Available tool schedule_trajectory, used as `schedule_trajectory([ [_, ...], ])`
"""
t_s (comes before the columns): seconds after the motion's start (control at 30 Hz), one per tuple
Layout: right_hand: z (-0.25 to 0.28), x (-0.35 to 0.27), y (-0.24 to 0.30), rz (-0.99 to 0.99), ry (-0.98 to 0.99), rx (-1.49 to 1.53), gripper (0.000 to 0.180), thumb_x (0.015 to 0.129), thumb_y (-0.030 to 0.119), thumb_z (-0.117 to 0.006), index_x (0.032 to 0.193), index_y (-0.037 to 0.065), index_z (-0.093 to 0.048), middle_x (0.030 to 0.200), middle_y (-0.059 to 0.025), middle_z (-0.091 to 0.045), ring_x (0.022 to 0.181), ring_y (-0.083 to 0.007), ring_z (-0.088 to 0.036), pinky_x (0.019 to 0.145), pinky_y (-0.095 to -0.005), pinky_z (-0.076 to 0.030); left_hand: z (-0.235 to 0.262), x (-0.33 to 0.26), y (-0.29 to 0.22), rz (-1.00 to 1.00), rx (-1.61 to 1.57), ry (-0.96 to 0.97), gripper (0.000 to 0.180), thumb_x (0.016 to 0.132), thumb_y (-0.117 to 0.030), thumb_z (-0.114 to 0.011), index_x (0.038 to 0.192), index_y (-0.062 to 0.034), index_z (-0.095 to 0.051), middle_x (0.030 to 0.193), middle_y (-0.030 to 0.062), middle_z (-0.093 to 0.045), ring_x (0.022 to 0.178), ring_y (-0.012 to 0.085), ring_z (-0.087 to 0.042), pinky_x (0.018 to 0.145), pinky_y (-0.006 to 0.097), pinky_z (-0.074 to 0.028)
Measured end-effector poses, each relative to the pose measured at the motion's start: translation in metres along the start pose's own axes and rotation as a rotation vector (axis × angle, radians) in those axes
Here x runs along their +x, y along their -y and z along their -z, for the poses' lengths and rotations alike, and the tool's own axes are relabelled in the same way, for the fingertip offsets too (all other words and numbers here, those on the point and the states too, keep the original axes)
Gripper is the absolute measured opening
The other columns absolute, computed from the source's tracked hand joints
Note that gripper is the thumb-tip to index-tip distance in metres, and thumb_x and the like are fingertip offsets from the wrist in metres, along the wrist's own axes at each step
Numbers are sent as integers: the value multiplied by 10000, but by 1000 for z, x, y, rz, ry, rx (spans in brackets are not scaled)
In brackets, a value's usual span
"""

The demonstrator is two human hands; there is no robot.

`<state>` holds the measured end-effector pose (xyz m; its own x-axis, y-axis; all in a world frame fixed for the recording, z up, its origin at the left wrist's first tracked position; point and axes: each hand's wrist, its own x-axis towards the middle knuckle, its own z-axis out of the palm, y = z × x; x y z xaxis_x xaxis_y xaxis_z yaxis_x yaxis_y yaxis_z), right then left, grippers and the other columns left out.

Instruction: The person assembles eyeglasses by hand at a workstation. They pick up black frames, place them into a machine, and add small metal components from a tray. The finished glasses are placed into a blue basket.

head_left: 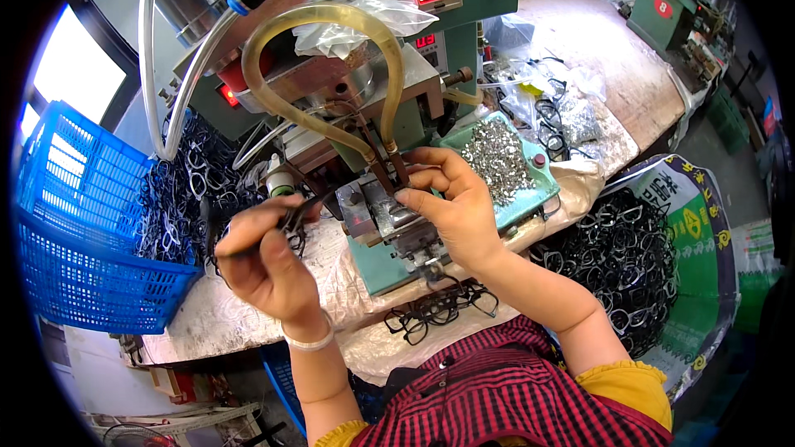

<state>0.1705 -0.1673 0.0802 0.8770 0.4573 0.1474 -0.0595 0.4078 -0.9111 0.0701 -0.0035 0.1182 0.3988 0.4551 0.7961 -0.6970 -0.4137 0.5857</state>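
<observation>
My left hand [269, 261] is closed around a dark, slender, pointed piece [308, 205]; its tip reaches toward the machine's metal fixture, and its exact kind is hard to make out. At the fixture [389, 213], my right hand [451, 207] has thumb and forefinger pinched together right beside two copper-coloured electrode arms [386, 172]. Whatever lies between those fingertips is too small or hidden to name. Several black glasses frames [439, 312] lie on the bench edge in front of me. To the right of the fixture, a teal tray [542, 186] holds a heap of tiny metal parts [498, 161].
A thick yellowish hose [323, 12] loops over the fixture. Blue crates [91, 257] and piled glasses frames [199, 170] stand at left. A big sack [704, 257] full of black frames [621, 265] is at right. Plastic bags [571, 112] lie behind the tray.
</observation>
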Motion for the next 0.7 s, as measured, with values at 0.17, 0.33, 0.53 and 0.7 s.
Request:
schedule_trajectory([
  [0.17, 9, -11, 9, 171, 43, -217, 404, 860, 41, -669, 1253, 5, -585, 1140, -132, -693, 1096, -201, -648, 985, -331, -471, 2, -17, 3, -161, 90, 260, 92, 1004, -93, -540, 1061, -36, -583, 1022, 168, -703, 892, 282, -689, 770, 388, -599],
  [0.33, 91, 19, -19, 384, -80, -1290, 295, 799, 168, -731, 1073, 61, -708, 1263, -196, -627, 1282, -377, -522, 1079, -477, -420, -15, -40, 7, -288, 310, 629, 151, 818, -104, -685, 965, -89, -720, 1021, 97, -748, 864, 272, -702, 864, 448, -547],
  [0.53, 147, 21, -48, 441, -203, -1420, 169, 771, 177, -765, 924, 113, -732, 1281, -179, -608, 1320, -368, -485, 1008, -483, -457, -19, -45, 12, -310, 338, 674, 283, 678, -70, -716, 957, -88, -756, 1047, 55, -736, 845, 243, -673, 840, 453, -538],
  [0.7, 126, 32, -53, 595, 41, -1557, 226, 804, 194, -733, 998, 96, -670, 1347, -153, -570, 1353, -317, -464, 905, -463, -512, -20, -44, 9, -285, 342, 667, 288, 674, -48, -708, 956, -82, -756, 1050, 55, -738, 862, 244, -671, 860, 470, -536],
])
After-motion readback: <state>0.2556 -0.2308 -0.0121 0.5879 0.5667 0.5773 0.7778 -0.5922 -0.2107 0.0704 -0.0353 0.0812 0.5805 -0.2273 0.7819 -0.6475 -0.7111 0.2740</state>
